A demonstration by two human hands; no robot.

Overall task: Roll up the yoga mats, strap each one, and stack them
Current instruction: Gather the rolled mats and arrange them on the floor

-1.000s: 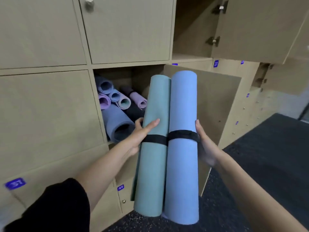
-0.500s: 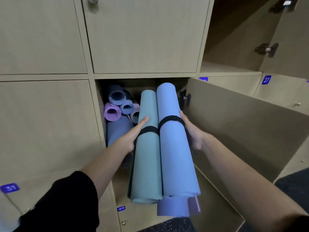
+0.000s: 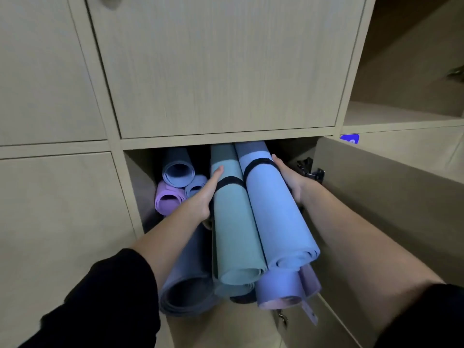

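Pale wooden lockers [image 3: 221, 66] are filling the whole frame, with one compartment [image 3: 140, 187] at centre standing open and its door [image 3: 389, 197] hanging out toward the right edge. Two rolled mats are being held side by side, half inside that compartment: a teal mat [image 3: 233, 222] on the left and a blue mat [image 3: 273, 209] touching it on the right, each being bound by a black strap [image 3: 228, 182]. The teal mat is being pressed from the left by the left hand [image 3: 203, 194], whose fingers are lying straight along the roll. The blue mat is being braced from the right by the right hand [image 3: 288, 177]; one digit is lying by the strap and the rest are being hidden behind the roll, so its closure cannot be told. Both mats are lying over a grey-blue roll [image 3: 185, 292] and a lavender roll [image 3: 278, 290], while smaller rolls [image 3: 175, 172] are being kept at the compartment's left.
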